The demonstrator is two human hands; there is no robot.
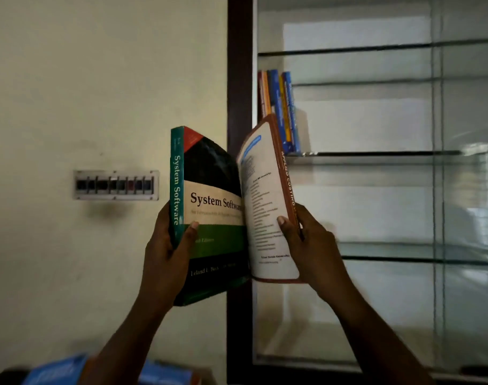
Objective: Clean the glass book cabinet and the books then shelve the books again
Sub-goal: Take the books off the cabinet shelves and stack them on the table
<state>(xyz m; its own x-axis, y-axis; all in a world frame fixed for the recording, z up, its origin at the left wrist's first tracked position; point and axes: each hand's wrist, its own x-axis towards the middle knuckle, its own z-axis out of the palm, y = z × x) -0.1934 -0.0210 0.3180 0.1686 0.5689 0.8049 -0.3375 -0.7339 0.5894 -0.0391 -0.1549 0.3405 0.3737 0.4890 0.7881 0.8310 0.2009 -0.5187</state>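
System Software book (209, 215) in my left hand (165, 254): teal-green spine, white lettering. Its cover goes red corner triangle, black, cream band with black title, green band, dark bottom with pale author line. Applied Costing book (265, 218) in my right hand (309, 243): white back cover, small dark print, blue label up top, red-brown border and spine, yellowish spine lettering. On the shelf, shelved books (280, 109) show maroon, orange, blue and yellow spines. The cabinet frame (238, 79) is dark brown; glass shelves (376, 153) clear with dark edges. The wall (98, 79) is cream. The switch panel (115, 185) has a whitish frame, black switches, one red. The bottom books (54, 369) are blue, blurred.
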